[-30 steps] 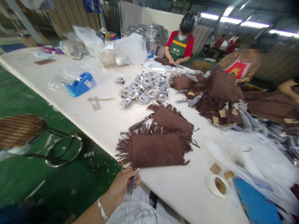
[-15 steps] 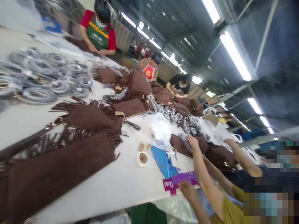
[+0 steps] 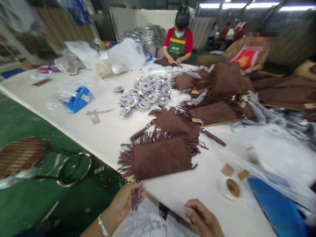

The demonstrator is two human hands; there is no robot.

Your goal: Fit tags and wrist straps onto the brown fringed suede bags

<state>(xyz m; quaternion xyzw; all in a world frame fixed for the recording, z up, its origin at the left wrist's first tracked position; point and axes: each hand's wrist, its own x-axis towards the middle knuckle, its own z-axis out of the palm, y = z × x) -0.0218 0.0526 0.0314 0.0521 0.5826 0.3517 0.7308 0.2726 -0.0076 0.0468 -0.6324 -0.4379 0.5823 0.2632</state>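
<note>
My left hand (image 3: 127, 199), with a bracelet on the wrist, pinches a narrow dark strap (image 3: 137, 197) covered in clear plastic at the table's near edge. The strap hangs just below the gold hardware of a brown fringed bag (image 3: 159, 158); whether they are joined I cannot tell. My right hand (image 3: 203, 217) is held over the table edge, fingers loosely bent and apart, with nothing visible in it. Behind the near bag lie a second fringed bag (image 3: 176, 123) and a third (image 3: 213, 113) with a tan tag (image 3: 197, 120) and a wrist strap (image 3: 212, 136).
Coiled grey straps (image 3: 145, 93) lie mid-table. A blue tape dispenser (image 3: 80, 98) stands left. A white tape roll (image 3: 230, 188), a blue sheet (image 3: 276, 204) and clear plastic (image 3: 269, 151) lie right. A stool (image 3: 23, 156) stands left. Co-workers (image 3: 178, 41) sit across the table.
My view has swung left and levelled, away from the co-workers' arms at the right. My left hand with the strap now shows at the near edge, and my right hand is beside it.
</note>
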